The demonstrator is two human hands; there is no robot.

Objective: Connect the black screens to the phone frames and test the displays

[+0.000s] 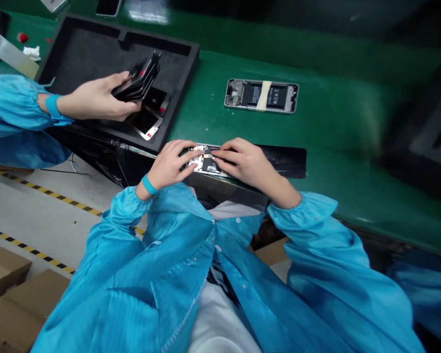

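Observation:
An opened phone with bare inner parts lies at the table's near edge between my hands. My left hand holds its left end, thumb on the near side and fingers across toward the far side. My right hand has its fingers bunched, tips down on the phone's inner parts; whatever they pinch is hidden. A black glossy panel extends from beneath my right hand to the right. Farther back lies another opened phone, a pale strip across its battery.
At left, a co-worker's hand grips a stack of dark phone panels above a black foam tray. Loose panels lie inside the tray. Cardboard boxes stand on the floor at lower left.

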